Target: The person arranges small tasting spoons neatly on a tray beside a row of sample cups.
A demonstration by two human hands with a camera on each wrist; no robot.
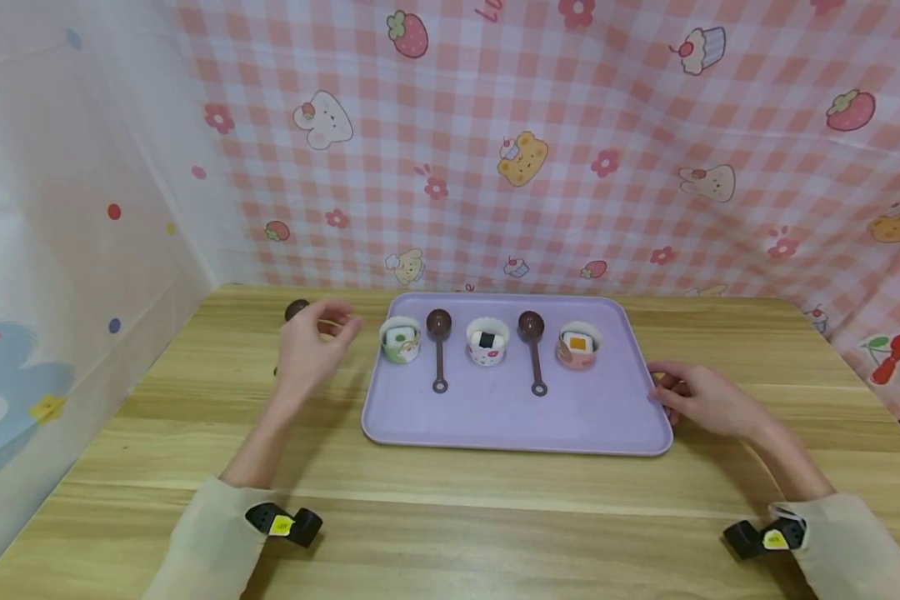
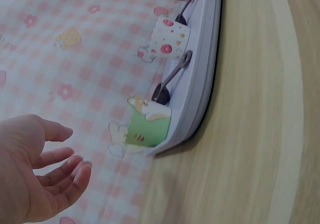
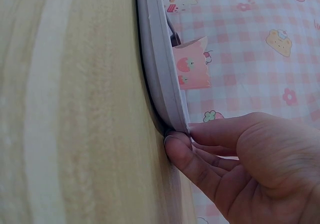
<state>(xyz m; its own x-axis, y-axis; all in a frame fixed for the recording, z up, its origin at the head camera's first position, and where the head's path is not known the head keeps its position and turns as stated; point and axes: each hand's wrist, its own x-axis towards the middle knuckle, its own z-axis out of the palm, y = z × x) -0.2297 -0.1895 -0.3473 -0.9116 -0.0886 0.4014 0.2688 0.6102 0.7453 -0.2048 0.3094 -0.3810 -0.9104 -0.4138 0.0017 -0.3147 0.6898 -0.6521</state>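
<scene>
My right hand (image 1: 708, 400) pinches the right edge of a lilac tray (image 1: 487, 421); in the right wrist view, thumb and finger meet on the tray's rim (image 3: 172, 102). My left hand (image 1: 315, 346) is held off the tray's left side, fingers loosely bent, holding nothing. On the tray stand a green-patterned paper cup (image 1: 401, 342), a white dotted cup (image 1: 487, 346) and a pink cup (image 1: 577, 348), each with a small white sushi-like piece inside. Between the cups lie two brown round-bowled spoons (image 1: 440, 350). A third brown spoon's bowl (image 1: 296, 309) shows behind my left hand, mostly hidden.
The wooden table (image 1: 457, 525) extends in front of the tray and to both sides. A pink checked cloth (image 1: 465, 208) hangs right behind the table's far edge, and a pale cloth (image 1: 67, 208) hangs at the left. Both wrists carry small black cameras.
</scene>
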